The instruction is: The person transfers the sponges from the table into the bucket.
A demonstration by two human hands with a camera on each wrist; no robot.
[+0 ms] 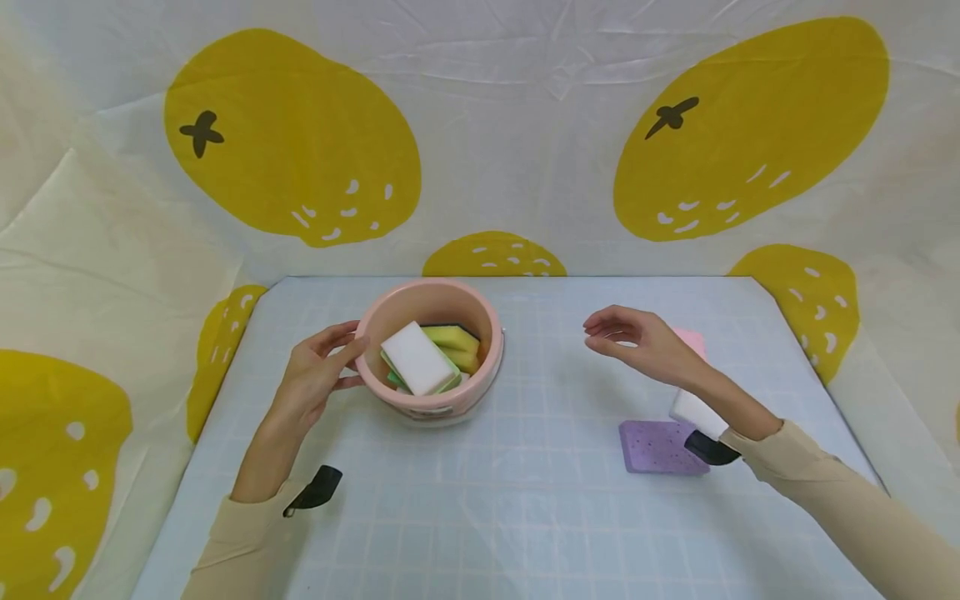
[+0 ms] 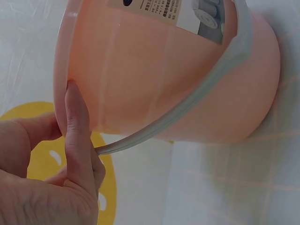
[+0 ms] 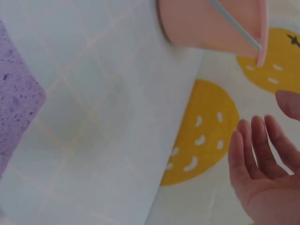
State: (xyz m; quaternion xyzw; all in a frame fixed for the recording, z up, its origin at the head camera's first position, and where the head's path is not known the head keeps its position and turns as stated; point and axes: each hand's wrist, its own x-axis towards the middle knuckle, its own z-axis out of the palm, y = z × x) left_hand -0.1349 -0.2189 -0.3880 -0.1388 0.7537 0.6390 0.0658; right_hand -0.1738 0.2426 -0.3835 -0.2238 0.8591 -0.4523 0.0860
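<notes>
A pink bucket (image 1: pixel 491 354) (image 2: pixel 164 70) (image 3: pixel 201 23) stands on the table, left of the middle. Inside lie a white sponge (image 1: pixel 418 357), a yellow sponge (image 1: pixel 452 339) and a green one beneath. My left hand (image 1: pixel 347 360) rests against the bucket's left wall, with the thumb (image 2: pixel 75 136) pressed flat on it in the left wrist view. My right hand (image 1: pixel 609 333) (image 3: pixel 262 159) hovers right of the bucket, fingers relaxed and empty. A purple sponge (image 1: pixel 660 446) (image 3: pixel 14 108) lies on the table near my right wrist.
A pink sponge (image 1: pixel 693 340) lies behind my right hand and a white sponge (image 1: pixel 693 410) shows under the wrist. The light blue gridded mat (image 1: pixel 525 517) covers the table. A lemon-printed cloth (image 1: pixel 480 125) hangs behind and at both sides.
</notes>
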